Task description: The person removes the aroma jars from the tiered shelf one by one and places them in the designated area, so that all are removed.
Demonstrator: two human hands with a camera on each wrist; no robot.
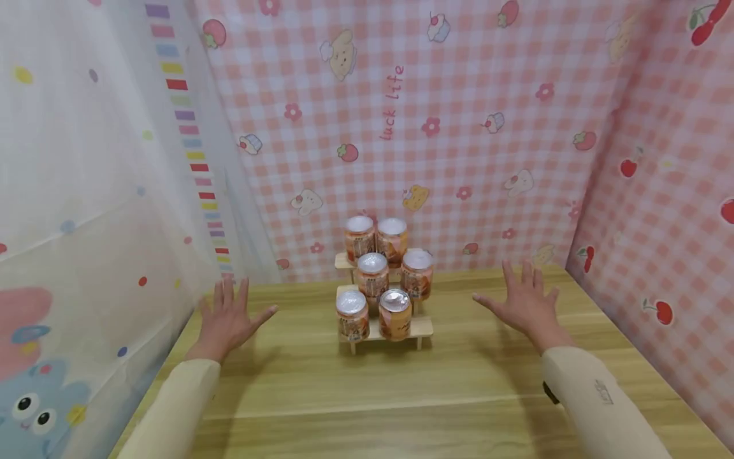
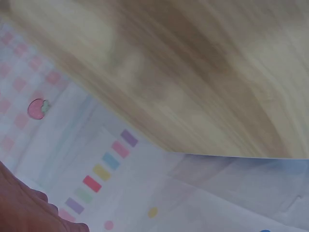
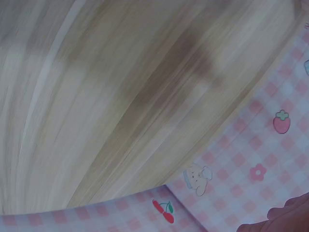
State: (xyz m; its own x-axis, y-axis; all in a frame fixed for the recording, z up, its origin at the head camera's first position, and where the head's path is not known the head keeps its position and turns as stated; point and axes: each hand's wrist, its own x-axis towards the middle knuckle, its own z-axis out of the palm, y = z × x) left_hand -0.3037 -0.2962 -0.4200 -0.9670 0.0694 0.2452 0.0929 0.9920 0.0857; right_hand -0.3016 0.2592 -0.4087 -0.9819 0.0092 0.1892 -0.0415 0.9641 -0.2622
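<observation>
Several orange-labelled cans (image 1: 373, 275) with silver tops stand in three tiers on a small stepped wooden rack (image 1: 417, 327) at the middle of the wooden table (image 1: 367, 389). My left hand (image 1: 227, 317) hovers palm down, fingers spread, to the left of the rack and holds nothing. To the right of the rack my right hand (image 1: 523, 301) is held the same way, fingers straight and apart, empty. Both wrist views are blurred and show only table wood, the cloth walls and a sliver of each hand (image 2: 29, 212) (image 3: 285, 217).
A pink checked cloth (image 1: 436, 127) with cartoon prints hangs behind the table and along its right side. On the left a white cloth (image 1: 86, 191) with coloured stripes and dots closes in the table. Bare wood lies in front of the rack.
</observation>
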